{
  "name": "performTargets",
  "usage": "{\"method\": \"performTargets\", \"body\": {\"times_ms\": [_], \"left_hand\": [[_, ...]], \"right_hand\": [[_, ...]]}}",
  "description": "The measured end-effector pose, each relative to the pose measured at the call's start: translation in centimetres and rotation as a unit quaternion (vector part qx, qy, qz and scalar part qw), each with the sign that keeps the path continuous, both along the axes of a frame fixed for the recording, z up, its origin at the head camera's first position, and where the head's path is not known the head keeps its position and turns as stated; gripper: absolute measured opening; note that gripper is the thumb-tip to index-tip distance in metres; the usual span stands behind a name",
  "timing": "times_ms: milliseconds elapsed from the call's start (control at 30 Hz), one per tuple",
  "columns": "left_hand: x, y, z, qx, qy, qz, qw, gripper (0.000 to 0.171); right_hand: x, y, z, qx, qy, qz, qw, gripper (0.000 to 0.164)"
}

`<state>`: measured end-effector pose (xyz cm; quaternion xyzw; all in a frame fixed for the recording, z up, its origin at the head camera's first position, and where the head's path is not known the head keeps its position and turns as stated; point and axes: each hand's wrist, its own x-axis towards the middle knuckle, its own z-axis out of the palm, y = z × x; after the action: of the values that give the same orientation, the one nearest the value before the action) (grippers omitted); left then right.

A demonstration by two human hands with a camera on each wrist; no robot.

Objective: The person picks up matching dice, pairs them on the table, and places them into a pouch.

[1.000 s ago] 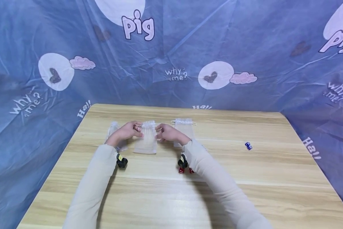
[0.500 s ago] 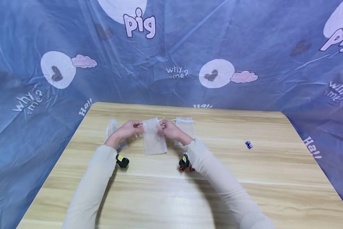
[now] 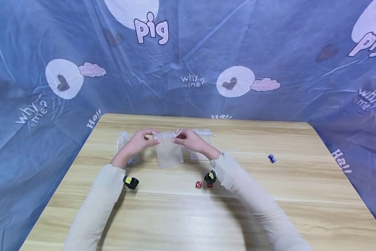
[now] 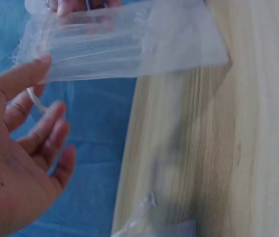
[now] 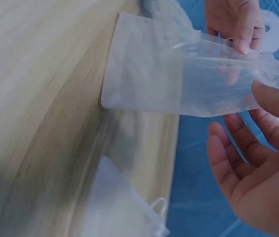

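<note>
In the head view, a pale wooden table [image 3: 163,216] stood before blue cloth [image 3: 188,45], hung at the far side and along both flanks. The cloth was printed with "pig", "why me?" and "Ha!!", besides hearts and clouds. Over the table's far part, left of centre, the left hand [image 3: 137,142] and the right hand [image 3: 191,141] pinched a sheer bag [image 3: 169,153] by its two top corners. A second bag [image 3: 122,141], with a blue die [image 3: 129,161] in it, lay to the left; a third bag [image 3: 197,155] lay to the right. Two red dice [image 3: 198,184] sat nearer, and blue dice [image 3: 271,158] far to the right.

The left wrist view alone showed a white cord [image 4: 37,101] looped by the left hand's fingers, the thumb pressed over the bag's gathered end.

In the right wrist view, the right thumb lay over that end, and the third bag's cord loop [image 5: 160,203] showed clearly.
</note>
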<state>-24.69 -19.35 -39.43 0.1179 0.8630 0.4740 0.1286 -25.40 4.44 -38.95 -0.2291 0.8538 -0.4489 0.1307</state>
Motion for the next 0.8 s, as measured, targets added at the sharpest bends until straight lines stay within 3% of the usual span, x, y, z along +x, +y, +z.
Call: {"method": "performTargets", "body": {"times_ms": [100, 400, 600, 800], "left_hand": [[1.0, 0.4, 0.6, 0.018, 0.014, -0.02, 0.9995, 0.025], [3.4, 0.5, 1.5, 0.03, 0.012, -0.074, 0.9967, 0.031], [4.0, 0.9, 1.5, 0.048, 0.019, -0.096, 0.994, 0.032], [4.2, 1.6, 1.3, 0.037, 0.026, -0.117, 0.9922, 0.041]], "right_hand": [[0.6, 0.5, 0.4, 0.005, 0.02, 0.015, 1.0, 0.011], [2.2, 1.9, 0.5, 0.002, 0.066, 0.03, 0.997, 0.015], [3.1, 2.5, 0.6, 0.004, 0.095, 0.034, 0.995, 0.016], [3.7, 2.6, 0.1, -0.001, 0.102, 0.058, 0.993, 0.019]]}}
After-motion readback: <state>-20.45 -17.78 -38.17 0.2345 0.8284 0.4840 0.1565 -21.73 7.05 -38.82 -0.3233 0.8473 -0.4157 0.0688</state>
